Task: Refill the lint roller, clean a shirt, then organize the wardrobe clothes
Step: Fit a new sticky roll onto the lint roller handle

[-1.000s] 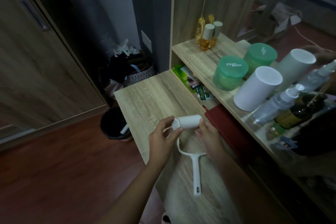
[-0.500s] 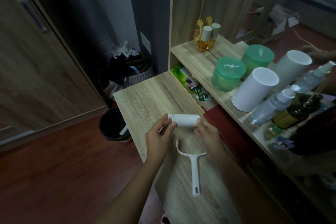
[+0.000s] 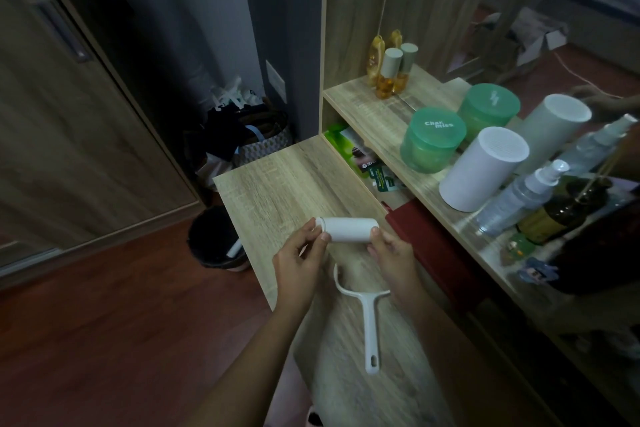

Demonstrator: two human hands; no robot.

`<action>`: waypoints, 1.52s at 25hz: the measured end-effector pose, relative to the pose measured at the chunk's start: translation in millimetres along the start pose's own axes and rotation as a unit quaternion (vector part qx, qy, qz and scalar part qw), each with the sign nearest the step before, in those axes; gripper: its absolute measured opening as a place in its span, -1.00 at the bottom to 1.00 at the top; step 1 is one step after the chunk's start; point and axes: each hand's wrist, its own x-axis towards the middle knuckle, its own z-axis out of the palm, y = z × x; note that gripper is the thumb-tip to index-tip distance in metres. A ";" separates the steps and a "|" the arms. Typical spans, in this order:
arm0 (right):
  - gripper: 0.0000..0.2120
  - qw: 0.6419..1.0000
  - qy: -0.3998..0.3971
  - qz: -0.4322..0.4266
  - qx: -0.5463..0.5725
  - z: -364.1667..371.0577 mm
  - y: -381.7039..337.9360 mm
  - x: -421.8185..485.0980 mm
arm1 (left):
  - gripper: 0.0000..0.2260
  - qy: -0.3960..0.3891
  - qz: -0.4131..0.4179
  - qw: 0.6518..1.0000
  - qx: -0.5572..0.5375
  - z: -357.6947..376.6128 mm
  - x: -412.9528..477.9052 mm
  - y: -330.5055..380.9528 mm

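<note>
A white lint roll (image 3: pixel 349 229) is held level above the wooden desk (image 3: pixel 277 191). My left hand (image 3: pixel 299 265) pinches its left end with thumb and fingers. My right hand (image 3: pixel 393 256) grips its right end. Below the hands lies the white roller handle (image 3: pixel 369 322) on the desk, its fork end towards the roll and separate from it.
A black bin (image 3: pixel 216 239) with a used roll stands on the floor left of the desk. A shelf (image 3: pixel 391 121) on the right carries green jars (image 3: pixel 433 144), a white cylinder (image 3: pixel 483 168), spray bottles and amber bottles. A red book (image 3: pixel 429 243) lies under the shelf. A wardrobe door (image 3: pixel 69 114) stands at left.
The roll has come up and away from the handle's fork. Both hands moved slightly up with it; the handle stayed on the desk.
</note>
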 end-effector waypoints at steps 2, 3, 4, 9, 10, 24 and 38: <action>-0.85 1.000 -0.006 -0.007 -0.003 -0.1 -0.3 -2.0 | -0.90 -0.003 0.005 1.000 0.011 -1.7 0.7 -1.7; -0.86 1.000 -0.008 -0.014 -0.009 -0.5 -1.3 -2.3 | -0.91 -0.005 0.007 1.000 0.014 -2.2 0.6 -3.3; -0.85 1.000 -0.009 -0.023 -0.018 -1.2 -2.7 -1.7 | -0.92 -0.005 0.005 1.000 0.012 -2.5 0.4 -5.9; -0.84 0.995 -0.023 -0.071 -0.066 -6.2 -14.9 4.5 | -0.92 0.008 -0.028 1.000 0.001 -2.9 -7.8 -13.2; -0.80 0.994 -0.026 -0.079 -0.074 -7.4 -16.8 6.9 | -0.94 0.004 -0.035 0.999 0.003 -2.6 -9.0 -12.7; -0.84 0.992 -0.056 -0.107 -0.029 3.3 -35.6 5.7 | -0.50 -0.156 -0.189 0.969 0.023 -14.8 13.5 -4.1; -0.72 0.977 0.091 -0.061 -0.184 -1.6 -26.3 -8.7 | -0.69 -0.213 -0.172 0.962 0.019 -6.9 14.2 8.5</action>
